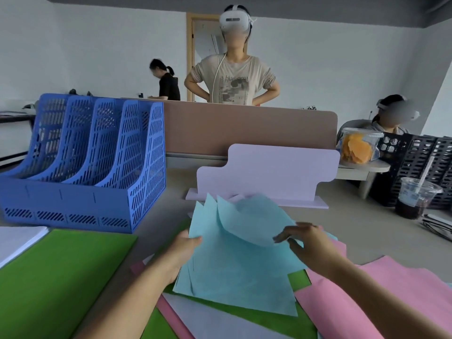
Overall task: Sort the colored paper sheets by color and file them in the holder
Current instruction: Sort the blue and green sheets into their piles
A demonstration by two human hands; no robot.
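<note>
Several light blue paper sheets are lifted and fanned in front of me. My left hand grips their left edge with the thumb on top. My right hand pinches the curled lower edge of the top blue sheet at the right. Under them lies a mixed heap of green, pink and white sheets. A stack of green sheets lies at the left, with white sheets beside it. The blue slotted file holder stands at the back left, its slots looking empty.
A lilac board stand rises just behind the blue sheets. At the right stand a cup with a dark drink and straw, a black file holder and a clear tub of orange snacks. A person in a headset stands behind the divider.
</note>
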